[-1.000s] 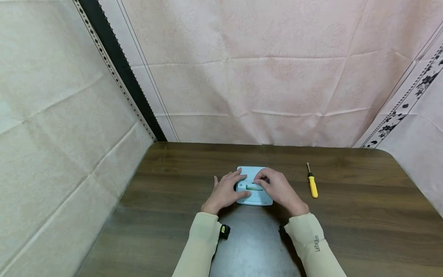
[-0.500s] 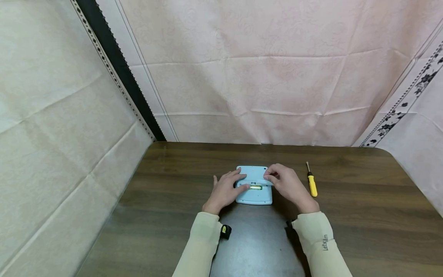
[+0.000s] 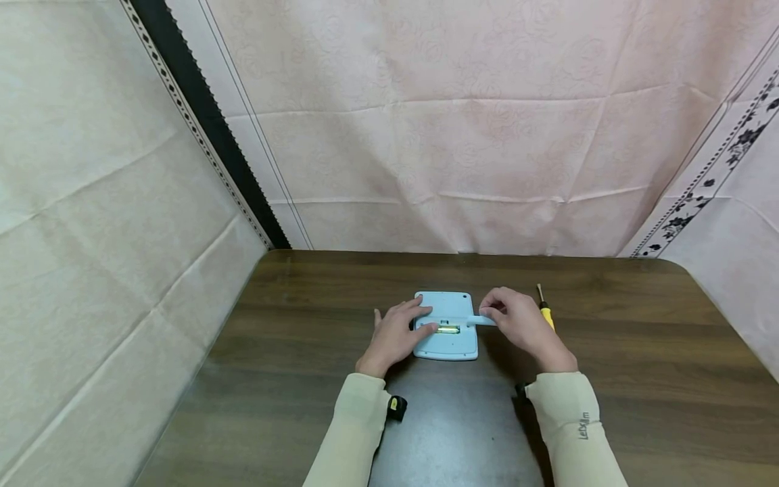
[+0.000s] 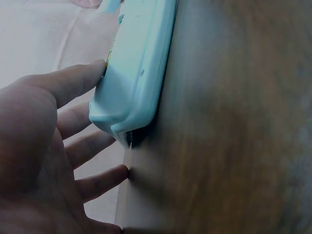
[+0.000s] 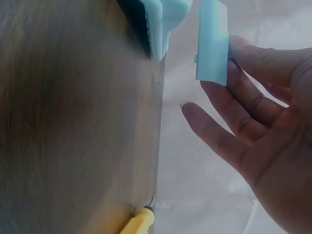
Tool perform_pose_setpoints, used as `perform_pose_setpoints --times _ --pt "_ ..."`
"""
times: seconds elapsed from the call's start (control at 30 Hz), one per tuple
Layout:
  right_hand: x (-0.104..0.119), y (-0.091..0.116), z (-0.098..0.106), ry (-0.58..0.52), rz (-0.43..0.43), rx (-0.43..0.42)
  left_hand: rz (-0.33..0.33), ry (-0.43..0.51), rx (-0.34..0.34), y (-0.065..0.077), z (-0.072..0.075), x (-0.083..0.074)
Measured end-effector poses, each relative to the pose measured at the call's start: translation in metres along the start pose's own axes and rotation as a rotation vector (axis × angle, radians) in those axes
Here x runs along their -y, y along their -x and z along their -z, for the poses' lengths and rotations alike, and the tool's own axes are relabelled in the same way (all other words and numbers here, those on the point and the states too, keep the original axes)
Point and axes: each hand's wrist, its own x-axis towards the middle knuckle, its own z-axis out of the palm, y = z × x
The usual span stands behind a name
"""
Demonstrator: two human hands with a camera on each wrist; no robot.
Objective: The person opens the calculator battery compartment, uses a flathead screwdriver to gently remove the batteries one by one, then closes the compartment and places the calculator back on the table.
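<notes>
A light blue, flat, rounded device (image 3: 446, 346) lies on the table, an uncovered battery slot across its middle. A shiny green-gold battery (image 3: 449, 329) shows in the slot. My left hand (image 3: 397, 336) steadies the device's left side with fingers spread, the thumb tip right at the slot's left end. Between thumb and fingers, my right hand (image 3: 517, 323) pinches a narrow light blue battery cover (image 5: 212, 46), raised off the slot and reaching past the device's right edge. Small tabs show along the cover's sides in the right wrist view.
A yellow-handled screwdriver (image 3: 546, 314) lies right of the device, partly hidden behind the right hand. The brown wooden table (image 3: 639, 352) ends at a back edge against pale cloth hangings (image 3: 487, 149). A grey sheen covers the table in front.
My right hand has lifted the battery cover off the slot and carried it rightward, exposing the battery. The left thumb has shifted up toward the slot; the device stays nearly in place.
</notes>
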Motion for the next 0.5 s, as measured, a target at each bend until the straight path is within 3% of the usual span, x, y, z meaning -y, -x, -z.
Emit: perform_pose_setpoints --times 0.5 --pt "-0.015 0.006 0.008 0.057 -0.027 0.028 0.006 0.004 0.002 0.0 0.001 -0.001"
